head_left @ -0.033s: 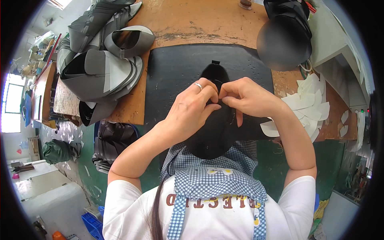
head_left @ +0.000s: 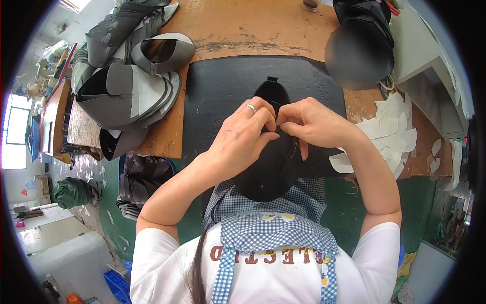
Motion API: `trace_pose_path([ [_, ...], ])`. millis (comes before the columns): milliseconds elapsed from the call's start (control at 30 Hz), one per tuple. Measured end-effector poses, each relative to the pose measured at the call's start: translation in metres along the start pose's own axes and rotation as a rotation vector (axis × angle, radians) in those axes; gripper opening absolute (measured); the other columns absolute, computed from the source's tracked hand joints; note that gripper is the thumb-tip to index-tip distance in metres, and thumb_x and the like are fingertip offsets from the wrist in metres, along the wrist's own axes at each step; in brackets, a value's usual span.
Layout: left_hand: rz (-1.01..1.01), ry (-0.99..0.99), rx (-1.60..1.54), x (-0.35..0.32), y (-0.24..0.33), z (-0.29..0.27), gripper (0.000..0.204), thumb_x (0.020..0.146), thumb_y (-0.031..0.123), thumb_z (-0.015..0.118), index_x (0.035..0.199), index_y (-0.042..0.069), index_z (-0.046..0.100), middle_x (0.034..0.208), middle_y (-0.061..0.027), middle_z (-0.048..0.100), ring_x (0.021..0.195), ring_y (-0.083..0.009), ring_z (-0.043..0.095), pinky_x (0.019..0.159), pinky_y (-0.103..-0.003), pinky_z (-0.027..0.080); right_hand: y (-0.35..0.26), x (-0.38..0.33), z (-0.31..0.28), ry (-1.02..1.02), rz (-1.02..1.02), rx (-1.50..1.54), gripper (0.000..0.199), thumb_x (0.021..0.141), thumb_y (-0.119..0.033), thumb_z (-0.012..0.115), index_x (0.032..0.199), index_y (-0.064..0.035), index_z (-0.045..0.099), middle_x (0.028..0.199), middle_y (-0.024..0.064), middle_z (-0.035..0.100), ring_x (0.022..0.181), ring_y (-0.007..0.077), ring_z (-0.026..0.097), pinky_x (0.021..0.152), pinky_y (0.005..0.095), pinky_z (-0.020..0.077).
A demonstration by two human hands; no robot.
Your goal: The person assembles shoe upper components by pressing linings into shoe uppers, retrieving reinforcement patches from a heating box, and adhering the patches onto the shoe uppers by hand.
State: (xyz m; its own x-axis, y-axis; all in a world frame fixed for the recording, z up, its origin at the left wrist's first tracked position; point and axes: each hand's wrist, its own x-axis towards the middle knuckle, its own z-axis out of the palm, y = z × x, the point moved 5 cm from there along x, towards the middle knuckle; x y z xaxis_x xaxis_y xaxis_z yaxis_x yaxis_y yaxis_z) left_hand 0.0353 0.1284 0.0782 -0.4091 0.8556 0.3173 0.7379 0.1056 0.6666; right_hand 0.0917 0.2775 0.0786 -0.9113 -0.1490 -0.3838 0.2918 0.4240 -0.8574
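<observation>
A black shoe upper lies lengthwise in front of me, its wide rounded end toward my apron and a small tab at its far end. My left hand is closed in a pinch at the middle of the upper, a ring on one finger. Close against it, my right hand also pinches the upper, with one finger pointing down beside it. The fingertips of both hands almost meet over the opening, and they hide the exact spot they grip. Under the upper is a black mat.
Stacked grey shoe uppers stand on the wooden table at left. Black rounded pieces are piled at far right, partly blurred. White cut pieces lie by my right forearm. Dark folded pieces sit below the table's left edge.
</observation>
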Motion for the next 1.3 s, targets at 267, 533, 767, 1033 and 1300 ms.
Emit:
trace_pose_path([
  [267, 0.284, 0.020, 0.508, -0.015, 0.025, 0.015, 0.020, 0.078, 0.004, 0.071, 0.093, 0.000, 0.057, 0.095, -0.0124, 0.061, 0.098, -0.0295, 0.059, 0.100, -0.045, 0.044, -0.003, 0.010, 0.011, 0.176, -0.225, -0.492, 0.018, 0.088, -0.012, 0.056, 0.090, -0.0002, 0.070, 0.081, 0.0192, 0.071, 0.080, 0.0391, 0.069, 0.074, 0.0476, 0.0559],
  [533, 0.363, -0.025, 0.494, -0.019, 0.046, 0.017, 0.024, 0.070, -0.001, 0.066, 0.092, -0.002, 0.056, 0.092, -0.0146, 0.059, 0.090, -0.0297, 0.060, 0.101, -0.048, 0.047, 0.001, 0.022, 0.019, 0.179, -0.150, -0.592, 0.018, 0.084, -0.009, 0.058, 0.090, 0.0001, 0.072, 0.084, 0.0206, 0.072, 0.082, 0.0377, 0.071, 0.075, 0.0473, 0.0568],
  [767, 0.269, -0.067, 0.333, -0.023, 0.038, 0.004, 0.024, 0.076, 0.000, 0.072, 0.096, -0.003, 0.057, 0.097, -0.0158, 0.059, 0.091, -0.0311, 0.061, 0.087, -0.047, 0.050, -0.007, 0.008, 0.013, -0.012, 0.084, -0.204, 0.023, 0.091, -0.004, 0.049, 0.101, 0.0085, 0.065, 0.081, 0.0212, 0.070, 0.059, 0.0301, 0.071, 0.064, 0.0400, 0.0579],
  [1033, 0.144, 0.010, 0.139, -0.015, 0.008, 0.003, 0.021, 0.077, 0.001, 0.076, 0.094, 0.001, 0.066, 0.102, -0.0109, 0.062, 0.092, -0.0302, 0.065, 0.087, -0.040, 0.052, -0.004, 0.007, 0.009, -0.128, 0.128, -0.061, 0.023, 0.098, -0.008, 0.048, 0.098, 0.0078, 0.065, 0.072, 0.0100, 0.066, 0.050, 0.0199, 0.069, 0.045, 0.0303, 0.0504],
  [1300, 0.273, 0.036, 0.311, -0.020, 0.033, 0.011, 0.018, 0.072, -0.002, 0.072, 0.087, -0.002, 0.062, 0.092, -0.0112, 0.058, 0.082, -0.0273, 0.062, 0.078, -0.039, 0.052, 0.013, 0.029, 0.015, 0.208, 0.024, -0.506, 0.023, 0.090, -0.017, 0.064, 0.083, 0.0032, 0.074, 0.078, 0.0223, 0.071, 0.067, 0.0340, 0.072, 0.066, 0.0425, 0.0577],
])
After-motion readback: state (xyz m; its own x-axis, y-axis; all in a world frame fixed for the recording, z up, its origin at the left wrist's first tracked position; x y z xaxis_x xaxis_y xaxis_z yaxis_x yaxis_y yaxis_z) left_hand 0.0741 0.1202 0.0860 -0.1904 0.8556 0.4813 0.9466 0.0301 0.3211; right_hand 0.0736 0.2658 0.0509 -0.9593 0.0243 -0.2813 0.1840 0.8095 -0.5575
